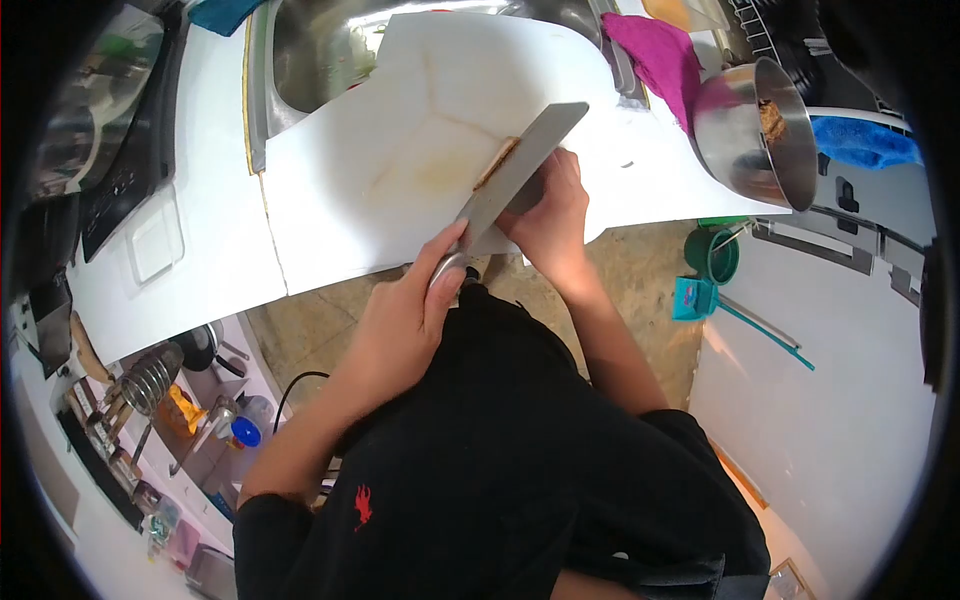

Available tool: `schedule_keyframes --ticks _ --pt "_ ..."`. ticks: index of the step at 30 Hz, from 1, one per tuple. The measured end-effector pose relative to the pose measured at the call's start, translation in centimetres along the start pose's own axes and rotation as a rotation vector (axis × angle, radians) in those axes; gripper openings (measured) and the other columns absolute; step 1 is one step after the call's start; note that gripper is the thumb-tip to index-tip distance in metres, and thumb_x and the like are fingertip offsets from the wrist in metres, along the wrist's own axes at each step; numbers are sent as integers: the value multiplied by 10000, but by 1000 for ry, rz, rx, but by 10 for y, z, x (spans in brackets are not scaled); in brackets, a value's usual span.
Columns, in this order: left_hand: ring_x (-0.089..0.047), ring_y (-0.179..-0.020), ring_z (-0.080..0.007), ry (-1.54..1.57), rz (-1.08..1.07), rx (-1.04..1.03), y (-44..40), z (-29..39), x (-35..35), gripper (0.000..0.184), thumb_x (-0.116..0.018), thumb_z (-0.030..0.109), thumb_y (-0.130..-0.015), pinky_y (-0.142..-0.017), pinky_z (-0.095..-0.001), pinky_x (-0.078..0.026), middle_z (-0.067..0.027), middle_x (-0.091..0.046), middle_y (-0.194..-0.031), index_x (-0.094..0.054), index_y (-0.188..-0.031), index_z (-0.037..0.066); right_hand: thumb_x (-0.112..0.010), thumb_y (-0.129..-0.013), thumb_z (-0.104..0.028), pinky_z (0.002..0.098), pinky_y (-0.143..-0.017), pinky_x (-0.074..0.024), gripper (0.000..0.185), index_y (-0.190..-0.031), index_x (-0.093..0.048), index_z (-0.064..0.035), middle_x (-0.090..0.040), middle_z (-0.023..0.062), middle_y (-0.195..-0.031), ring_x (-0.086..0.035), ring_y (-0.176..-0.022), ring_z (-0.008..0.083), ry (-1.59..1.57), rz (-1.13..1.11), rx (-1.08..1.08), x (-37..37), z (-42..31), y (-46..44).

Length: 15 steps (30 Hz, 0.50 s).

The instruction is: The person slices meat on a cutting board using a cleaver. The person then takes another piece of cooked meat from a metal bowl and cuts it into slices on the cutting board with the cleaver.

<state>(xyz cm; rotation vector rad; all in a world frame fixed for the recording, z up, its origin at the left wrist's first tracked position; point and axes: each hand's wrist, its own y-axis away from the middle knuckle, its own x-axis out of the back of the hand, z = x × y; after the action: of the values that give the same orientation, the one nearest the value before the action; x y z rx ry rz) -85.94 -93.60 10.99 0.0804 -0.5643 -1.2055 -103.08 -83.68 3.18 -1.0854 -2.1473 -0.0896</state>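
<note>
My left hand is closed round the handle of a broad-bladed kitchen knife. Its blade slants up to the right over a white cutting board. Along the blade's far side lies a thin, brown-edged strip of food. My right hand is on the near side of the blade, fingers curled close against it. The blade covers part of those fingers, and whatever they grip is hidden.
The board overlaps a steel sink at the back. A metal bowl with brown food stands on the right, beside a magenta cloth and a blue cloth. Left sits a black stove. A green bucket is below.
</note>
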Motion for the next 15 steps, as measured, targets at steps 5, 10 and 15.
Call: schedule_keyframes --ticks 5,10,15 --pt "-601 -732 -442 47 -58 63 -16 9 2 411 -407 288 -1032 -729 -437 -467 -213 -632 -811 -396 -1419 148 -799 -565 -51 406 -853 -495 534 -1060 -602 -20 -582 143 -1079 -546 -1024 334 -2 28 -2 0 -4 -1" --pt "-594 -720 -441 35 -33 115 14 -1 5 410 -418 280 -1027 -717 -424 -465 -229 -602 -791 -406 -1417 152 -793 -566 -41 399 -837 -493 482 -1009 -604 -21 -605 122 -1045 -558 -973 321 -16 54 29 -1 -3 -1" --pt "-602 -747 -445 39 -124 303 39 1 16 415 -420 263 -1024 -713 -419 -462 -244 -581 -771 -399 -1426 160 -786 -569 -32 397 -842 -494 443 -975 -606 -25 -610 117 -1054 -560 -982 320 -28 57 22 -1 -4 -1"
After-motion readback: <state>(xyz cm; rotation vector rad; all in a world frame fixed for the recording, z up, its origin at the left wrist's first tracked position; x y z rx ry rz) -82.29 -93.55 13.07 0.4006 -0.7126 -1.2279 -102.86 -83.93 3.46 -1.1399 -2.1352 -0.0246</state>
